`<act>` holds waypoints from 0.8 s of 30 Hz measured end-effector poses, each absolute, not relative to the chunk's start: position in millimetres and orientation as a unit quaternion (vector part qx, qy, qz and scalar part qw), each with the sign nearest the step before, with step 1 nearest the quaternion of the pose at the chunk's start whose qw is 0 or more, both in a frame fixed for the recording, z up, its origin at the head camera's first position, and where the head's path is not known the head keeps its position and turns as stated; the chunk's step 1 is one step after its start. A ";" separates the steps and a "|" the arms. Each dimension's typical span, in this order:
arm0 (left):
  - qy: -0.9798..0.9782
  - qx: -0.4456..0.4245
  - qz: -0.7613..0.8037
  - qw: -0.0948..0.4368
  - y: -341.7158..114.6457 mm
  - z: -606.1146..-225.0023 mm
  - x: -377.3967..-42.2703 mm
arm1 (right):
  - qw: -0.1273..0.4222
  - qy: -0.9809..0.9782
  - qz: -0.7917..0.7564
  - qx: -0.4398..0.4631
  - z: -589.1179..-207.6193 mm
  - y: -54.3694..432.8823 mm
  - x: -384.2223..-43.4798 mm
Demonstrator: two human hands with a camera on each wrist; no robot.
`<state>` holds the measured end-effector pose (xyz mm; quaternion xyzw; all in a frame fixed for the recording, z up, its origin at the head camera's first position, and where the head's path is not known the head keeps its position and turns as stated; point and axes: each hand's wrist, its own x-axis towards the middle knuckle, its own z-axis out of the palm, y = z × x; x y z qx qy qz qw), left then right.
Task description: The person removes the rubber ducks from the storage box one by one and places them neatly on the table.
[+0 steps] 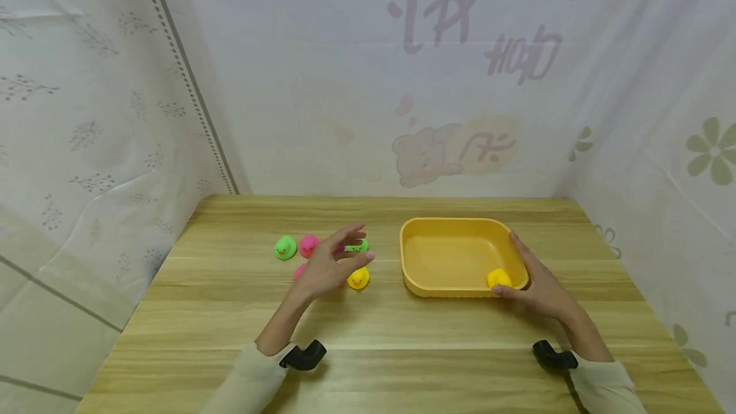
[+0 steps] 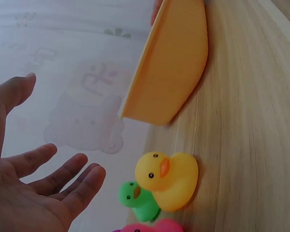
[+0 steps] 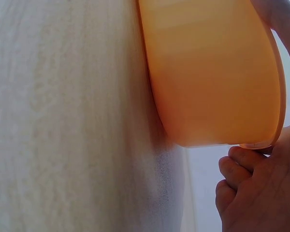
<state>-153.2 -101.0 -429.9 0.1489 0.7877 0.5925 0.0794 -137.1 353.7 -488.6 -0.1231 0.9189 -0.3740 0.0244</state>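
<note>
My left hand [image 1: 329, 268] hovers over a group of small rubber ducks with its fingers spread and nothing between them. Nearest it are a yellow duck [image 2: 169, 179] and a green duck [image 2: 141, 200], with a pink duck [image 2: 157, 226] at the lower edge of the left wrist view. Another green duck [image 1: 284, 248] and a pink duck [image 1: 308, 246] sit to its left; more are partly hidden beneath it. My right hand [image 1: 543, 291] grips the right front corner of a yellow plastic tub [image 1: 448, 255], thumb on the front rim. One yellow duck [image 1: 498, 278] lies inside that corner.
Both hands work above a wooden table [image 1: 397, 344]. Its back edge meets a hanging printed curtain [image 1: 322, 94], and more curtain hangs along the left and right sides. A black wrist mount [image 1: 305, 355] sits on each sleeve.
</note>
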 end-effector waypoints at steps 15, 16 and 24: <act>0.774 0.176 0.602 0.088 -66.4 -428.9 -163.6 | 0.023 0.918 -0.375 -0.130 -490.5 353.8 -136.7; 0.772 0.178 0.604 0.090 -63.9 -428.8 -164.6 | 0.023 0.918 -0.375 -0.130 -490.6 353.9 -136.7; 0.759 0.199 0.610 0.116 -44.4 -427.7 -172.6 | 0.024 0.919 -0.373 -0.128 -488.2 355.5 -137.7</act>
